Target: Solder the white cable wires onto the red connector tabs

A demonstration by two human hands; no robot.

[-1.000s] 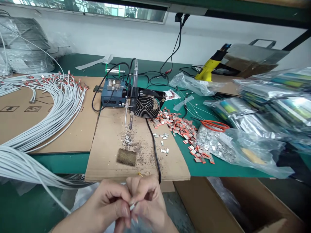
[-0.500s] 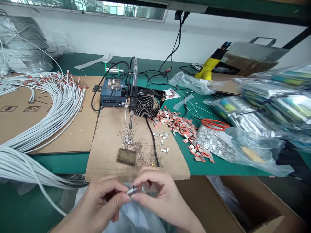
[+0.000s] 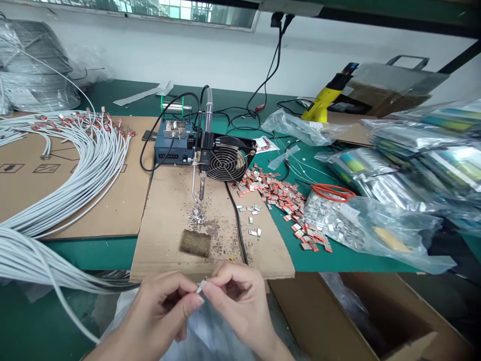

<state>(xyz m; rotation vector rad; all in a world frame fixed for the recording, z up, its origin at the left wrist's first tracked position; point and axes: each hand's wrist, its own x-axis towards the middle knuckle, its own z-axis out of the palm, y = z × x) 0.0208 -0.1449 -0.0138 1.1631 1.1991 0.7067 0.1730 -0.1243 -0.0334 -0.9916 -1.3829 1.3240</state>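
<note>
My left hand (image 3: 165,311) is closed, its thumb and forefinger pinching a short white cable end (image 3: 200,288). Against it, my right hand (image 3: 236,298) is closed too, thumb and forefinger pressed on the tip. A thin dark wire end pokes up between the fingertips; most of the piece is hidden by the fingers. Both hands hover over my lap, just before the front edge of the cardboard sheet (image 3: 161,210). Beyond them on the cardboard lies a brown sponge (image 3: 195,243). Above that, a soldering iron (image 3: 202,185) hangs tip down in its stand, over solder crumbs (image 3: 197,214).
Behind are a blue soldering station (image 3: 171,150), a solder spool (image 3: 176,107) and a fan (image 3: 227,164). White cables (image 3: 90,175) fan out at left. Orange-and-metal connectors (image 3: 278,193) and a bag of small metal parts (image 3: 330,220) lie at right. An open carton (image 3: 319,321) stands below.
My right thumb and forefinger have closed in on the tip of the cable end and now cover more of it. My left hand has hardly moved.
</note>
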